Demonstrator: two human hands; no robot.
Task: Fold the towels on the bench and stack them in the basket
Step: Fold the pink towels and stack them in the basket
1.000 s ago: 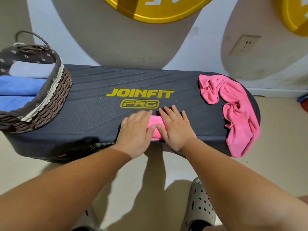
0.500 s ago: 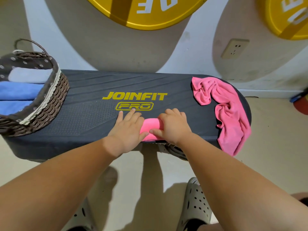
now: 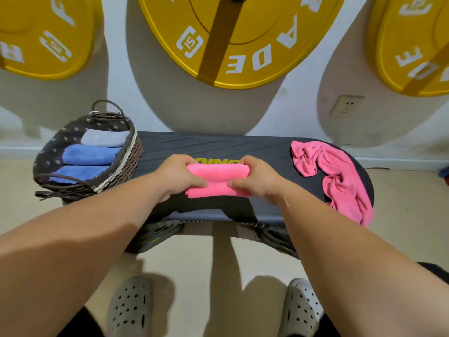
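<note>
Dark bench (image 3: 218,144), over it a plump folded pink towel (image 3: 217,177), ends tight in left hand (image 3: 177,175) and right hand (image 3: 258,177).

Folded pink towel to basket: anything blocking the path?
Nothing visible. The left hand and right hand grip the folded pink towel; nothing lies on the bench between it and the basket. Only the basket's wall has to be cleared; three towels already lie inside. The crumpled pink towel lies on the opposite side.

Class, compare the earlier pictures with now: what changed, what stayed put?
The left hand and right hand, earlier pressing flat on the folded pink towel, now grip its ends and seem to lift it off the bench. The crumpled pink towel and basket stayed put.
</note>
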